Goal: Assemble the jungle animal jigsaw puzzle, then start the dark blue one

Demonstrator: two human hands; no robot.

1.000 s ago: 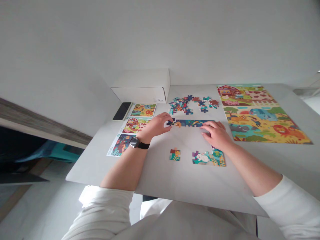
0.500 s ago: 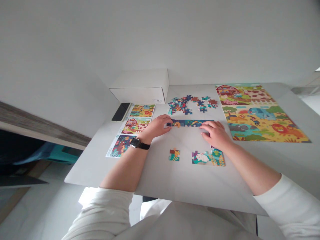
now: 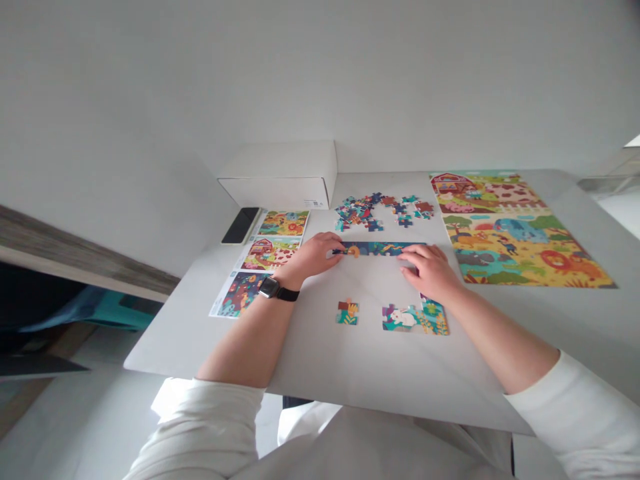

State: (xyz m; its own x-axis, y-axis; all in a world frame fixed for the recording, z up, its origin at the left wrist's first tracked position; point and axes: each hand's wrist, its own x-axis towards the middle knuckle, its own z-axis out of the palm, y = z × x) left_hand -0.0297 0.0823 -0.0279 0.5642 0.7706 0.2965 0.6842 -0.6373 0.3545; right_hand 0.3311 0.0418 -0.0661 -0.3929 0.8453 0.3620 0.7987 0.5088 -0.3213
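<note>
A dark blue strip of joined puzzle pieces lies flat across the table in front of me. Its left end is held by my left hand, thumb and fingers closed at the edge. At the other end, my right hand grips the strip with bent fingers, covering its corner. Nearer to me is a small joined bit of puzzle with brown and yellow on it. To its right lies a joined corner section with a white rabbit, partly under my right wrist.
Behind the strip lies a heap of loose puzzle pieces. Picture cards and a phone are on the left, before a white box. Two finished-looking farm and safari pictures cover the right side.
The view has shifted very slightly. Both hands stay at the two ends of the strip, and the pieces keep their places.
</note>
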